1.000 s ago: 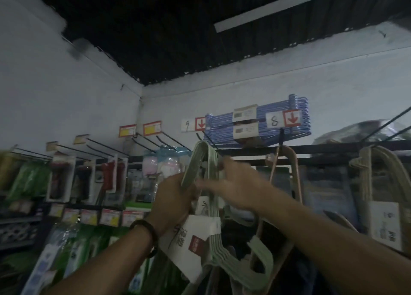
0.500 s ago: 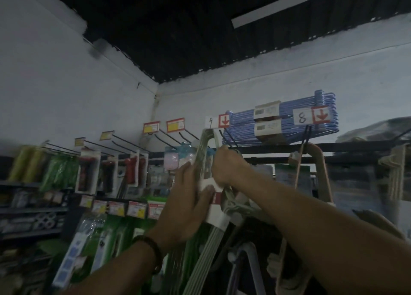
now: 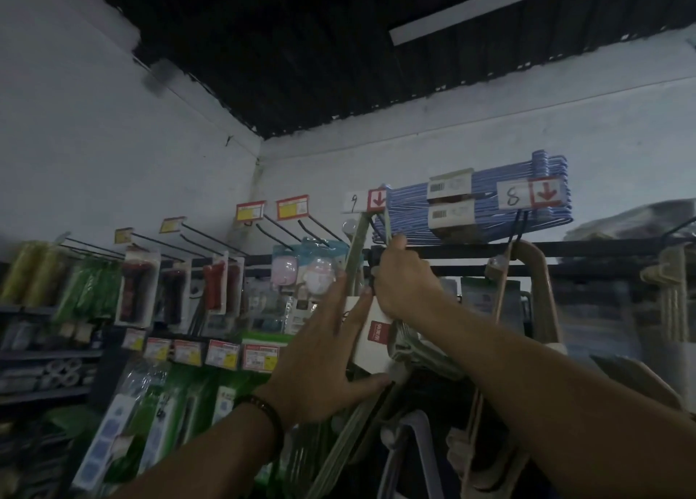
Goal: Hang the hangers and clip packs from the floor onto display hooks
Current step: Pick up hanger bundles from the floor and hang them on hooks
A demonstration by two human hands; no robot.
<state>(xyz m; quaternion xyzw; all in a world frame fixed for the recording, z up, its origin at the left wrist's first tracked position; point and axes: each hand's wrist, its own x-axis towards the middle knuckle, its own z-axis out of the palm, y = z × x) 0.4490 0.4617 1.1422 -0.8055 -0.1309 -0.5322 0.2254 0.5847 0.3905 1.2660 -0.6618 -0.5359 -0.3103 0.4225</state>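
The right hand (image 3: pixel 405 284) grips the top of the pale green plastic hanger pack (image 3: pixel 354 254) high under the white "9" tag (image 3: pixel 354 202), while the left hand (image 3: pixel 324 351), fingers straight, presses its white card sleeve (image 3: pixel 371 342).

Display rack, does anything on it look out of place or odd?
The blue hangers lie flat, stacked on the rack's top bar, while the beige hangers below hang from a hook. Nothing looks spilled or broken.
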